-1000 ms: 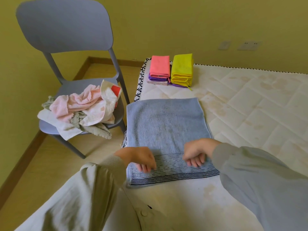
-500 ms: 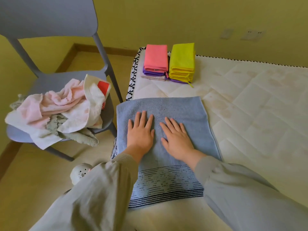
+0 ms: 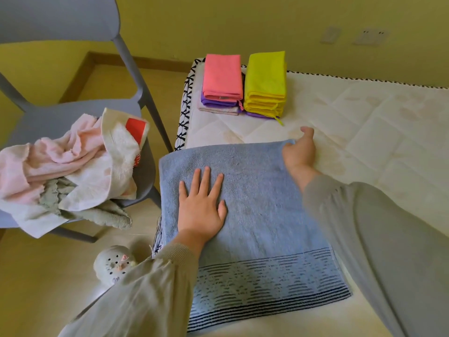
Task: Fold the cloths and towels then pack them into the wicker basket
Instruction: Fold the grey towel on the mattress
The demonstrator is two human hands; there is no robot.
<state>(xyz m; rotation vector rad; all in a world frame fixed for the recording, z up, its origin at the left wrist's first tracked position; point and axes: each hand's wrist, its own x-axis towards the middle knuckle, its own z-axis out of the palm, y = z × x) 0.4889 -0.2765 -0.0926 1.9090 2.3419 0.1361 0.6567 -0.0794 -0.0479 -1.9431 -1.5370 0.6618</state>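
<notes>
Blue towel (image 3: pixel 262 203) gripped; chair (image 3: pixel 60 113) holds crumpled cloths (image 3: pixel 73 166).

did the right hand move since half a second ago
Yes. The right hand went from the middle of the blue towel to its far right corner, toward the yellow stack.

A bedroom at home: a bare quilted mattress (image 3: pixel 364 132) lies at three o'clock, a chair (image 3: pixel 73 110) (heaped with towels (image 3: pixel 73 164)) at nine.
</notes>
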